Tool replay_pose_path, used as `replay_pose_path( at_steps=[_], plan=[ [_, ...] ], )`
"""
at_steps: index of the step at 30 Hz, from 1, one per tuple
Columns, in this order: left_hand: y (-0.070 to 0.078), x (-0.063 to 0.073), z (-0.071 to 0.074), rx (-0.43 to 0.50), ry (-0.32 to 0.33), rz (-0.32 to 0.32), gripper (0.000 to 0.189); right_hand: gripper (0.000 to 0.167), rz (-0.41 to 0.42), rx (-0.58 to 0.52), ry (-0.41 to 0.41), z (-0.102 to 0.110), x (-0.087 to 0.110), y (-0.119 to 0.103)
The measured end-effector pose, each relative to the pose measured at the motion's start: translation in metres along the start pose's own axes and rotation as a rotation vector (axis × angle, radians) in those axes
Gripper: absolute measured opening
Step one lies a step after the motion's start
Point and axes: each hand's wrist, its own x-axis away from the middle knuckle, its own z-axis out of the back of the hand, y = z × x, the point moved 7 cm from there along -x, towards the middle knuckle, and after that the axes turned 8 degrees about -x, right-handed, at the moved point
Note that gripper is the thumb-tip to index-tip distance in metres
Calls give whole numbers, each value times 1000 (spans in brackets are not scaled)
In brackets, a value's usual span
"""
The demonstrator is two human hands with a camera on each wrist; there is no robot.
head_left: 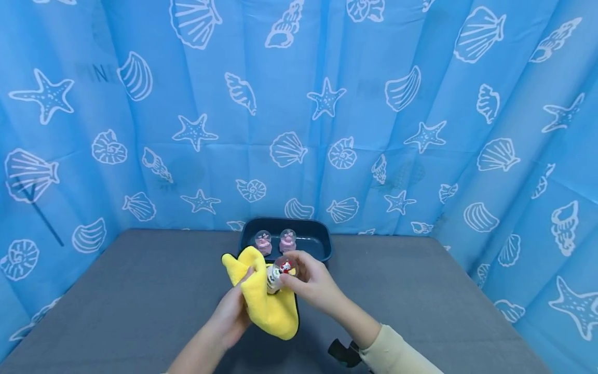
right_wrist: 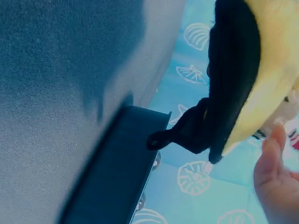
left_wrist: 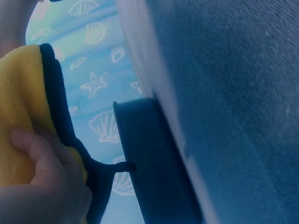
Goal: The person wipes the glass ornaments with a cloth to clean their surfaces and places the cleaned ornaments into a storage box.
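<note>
A small snow globe [head_left: 285, 266] with a red and white figure inside and a white, dark-marked base lies tilted against a yellow cloth [head_left: 266, 306]. My right hand [head_left: 310, 278] holds the globe by its clear dome between thumb and fingers. Under the cloth, my left hand [head_left: 233, 314] grips the fabric, its thumb on the yellow side. The cloth has a dark edge and a dark loop, seen in the left wrist view beside the left hand [left_wrist: 46, 177]. In the right wrist view the right hand [right_wrist: 275, 172] touches the globe's base near the cloth.
Behind the hands a dark blue tray [head_left: 320, 244] stands on the grey table [head_left: 163, 291]. Two pink snow globes, a left one [head_left: 263, 243] and a right one [head_left: 287, 241], stand in it. A blue shell-print curtain [head_left: 299, 130] hangs behind. A black object [head_left: 344, 354] shows by the right sleeve.
</note>
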Motion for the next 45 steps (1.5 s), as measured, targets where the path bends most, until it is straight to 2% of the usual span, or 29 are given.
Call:
replay_pose_path(
  at_steps=[3,5,8,12,15,19,22,25,27,29,33,35,37,41,45],
  plan=[
    [1,-1,1,-26,31,26,62,46,-8,-44,-44,-4,1,2],
    [1,-1,-1,-78,39,39,73,48,-11,-23,-61,-7,1,3],
    [2,-2,-3,-134,54,49,78,46,20,30,-60,-10,1,3],
    [1,-2,-1,-124,70,37,76,39,122,66,-50,-9,2,-2],
    [1,-2,1,-67,59,25,73,38,143,16,-69,-8,3,-2],
    [2,-2,5,55,45,36,67,41,72,-123,-83,-2,3,3],
    [3,-3,8,107,50,38,65,47,0,-210,-93,1,3,6],
    [5,-3,8,92,50,35,69,52,-60,-227,-103,0,3,10],
    [5,-3,7,58,48,33,74,54,-63,-183,-99,-4,3,12],
    [5,-2,6,14,47,34,77,51,-14,-98,-81,-7,3,11],
    [5,-1,2,-75,61,43,74,42,154,54,-32,-11,6,4],
    [5,-1,1,-106,74,41,72,40,228,80,-33,-13,8,-1],
    [5,-1,1,-118,88,32,71,40,266,88,-47,-14,9,-3],
    [5,-1,4,-106,95,11,73,39,289,95,-76,-14,10,-4],
    [4,-1,6,-37,87,16,79,45,240,69,-97,-11,11,-2]
  ],
)
